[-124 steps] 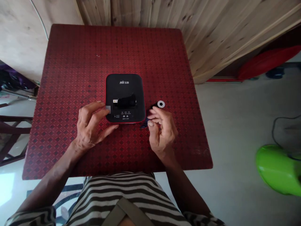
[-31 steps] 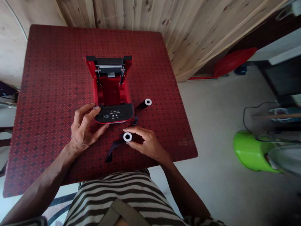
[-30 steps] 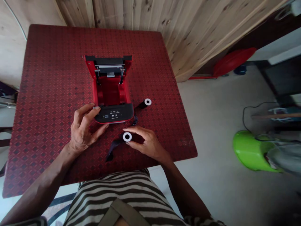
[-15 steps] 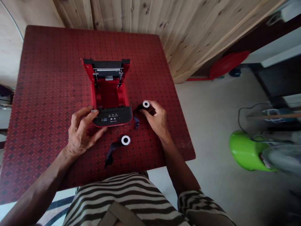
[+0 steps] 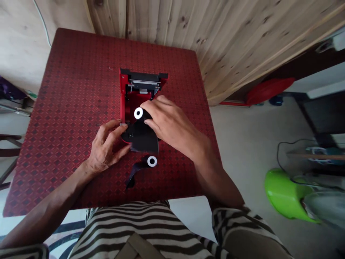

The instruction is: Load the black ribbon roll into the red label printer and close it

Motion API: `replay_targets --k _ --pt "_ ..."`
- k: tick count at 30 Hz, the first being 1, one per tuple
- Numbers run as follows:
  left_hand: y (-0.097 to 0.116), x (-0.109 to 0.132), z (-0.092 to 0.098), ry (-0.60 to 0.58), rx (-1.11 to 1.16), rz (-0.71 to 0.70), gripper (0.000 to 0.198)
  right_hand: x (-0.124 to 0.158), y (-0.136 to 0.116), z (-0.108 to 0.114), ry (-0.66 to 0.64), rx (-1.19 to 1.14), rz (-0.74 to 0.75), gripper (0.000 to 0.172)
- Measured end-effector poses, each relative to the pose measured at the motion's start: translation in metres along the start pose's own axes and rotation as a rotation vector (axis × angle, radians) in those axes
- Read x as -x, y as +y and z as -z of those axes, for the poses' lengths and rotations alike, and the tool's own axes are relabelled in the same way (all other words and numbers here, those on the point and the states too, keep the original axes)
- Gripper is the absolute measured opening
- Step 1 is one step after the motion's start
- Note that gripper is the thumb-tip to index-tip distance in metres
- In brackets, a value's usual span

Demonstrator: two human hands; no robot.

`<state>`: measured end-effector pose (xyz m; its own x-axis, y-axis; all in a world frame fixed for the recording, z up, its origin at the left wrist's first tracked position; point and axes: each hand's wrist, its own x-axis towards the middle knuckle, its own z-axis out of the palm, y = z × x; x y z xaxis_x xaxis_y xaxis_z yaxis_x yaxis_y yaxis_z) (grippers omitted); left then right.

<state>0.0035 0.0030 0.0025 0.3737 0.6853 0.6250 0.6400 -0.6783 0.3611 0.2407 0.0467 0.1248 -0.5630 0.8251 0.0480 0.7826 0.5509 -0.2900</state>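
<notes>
A person's right hand (image 5: pixel 172 120) pinches a black roll (image 5: pixel 138 113) with a white end at the open bay of a red-and-black device (image 5: pixel 144 78), its lid raised. Whether the roll touches the bay cannot be told. The left hand (image 5: pixel 106 145), fingers and thumb spread around the device's front left corner, has its fingertips at a small grey tab (image 5: pixel 123 124); how firmly it grips is unclear.

A wide black strip (image 5: pixel 145 138) hangs from the roll over the front panel, hiding most of its markings, while the right hand blocks the device's right side. A second roll (image 5: pixel 152 161) lies between the device and the person's striped clothing (image 5: pixel 126 228), its dark tail curling leftward.

The red patterned table (image 5: pixel 81 90) stands beside a knotty wooden wall (image 5: pixel 167 21). Right of it, a bright green tub (image 5: pixel 285 196) sits on the pale floor (image 5: pixel 242 144) near a dark cable (image 5: pixel 279 156), with a red object (image 5: pixel 271 90) farther back. Dark wooden furniture (image 5: pixel 9 153) shows at far left.
</notes>
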Motion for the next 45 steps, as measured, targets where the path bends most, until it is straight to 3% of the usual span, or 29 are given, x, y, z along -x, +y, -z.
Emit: replay_targets --k 4,11,20,28,32,35,38,41,45 --pt "0.0 0.002 -0.002 0.007 0.027 -0.011 0.072 -0.034 0.0 -0.019 -0.164 0.131 -0.042 0.039" --pt "0.0 0.004 -0.002 -0.012 0.051 0.024 0.075 -0.045 0.01 -0.015 -0.26 0.145 -0.084 0.045" --pt "0.002 0.004 -0.001 -0.017 0.047 0.024 0.075 -0.053 0.02 -0.028 -0.309 0.093 -0.076 0.05" --pt "0.002 0.003 -0.001 -0.018 0.051 0.016 0.075 -0.052 0.025 -0.023 -0.298 0.011 -0.03 0.044" --pt "0.001 0.005 0.005 -0.031 0.109 0.039 0.073 -0.023 0.029 -0.009 -0.163 -0.158 0.077 0.054" --pt "-0.003 -0.005 0.016 -0.006 0.216 0.131 0.066 0.005 0.024 -0.002 -0.062 -0.221 0.123 0.06" --pt "-0.014 -0.038 0.028 0.069 0.227 0.204 0.063 0.021 0.012 -0.01 0.111 -0.239 0.14 0.045" --pt "-0.031 -0.087 0.03 0.078 0.15 0.148 0.069 0.025 0.002 -0.03 0.356 -0.162 0.151 0.02" --pt "-0.046 -0.133 0.018 -0.093 0.176 0.113 0.066 0.034 -0.002 -0.05 0.536 -0.053 0.15 0.019"
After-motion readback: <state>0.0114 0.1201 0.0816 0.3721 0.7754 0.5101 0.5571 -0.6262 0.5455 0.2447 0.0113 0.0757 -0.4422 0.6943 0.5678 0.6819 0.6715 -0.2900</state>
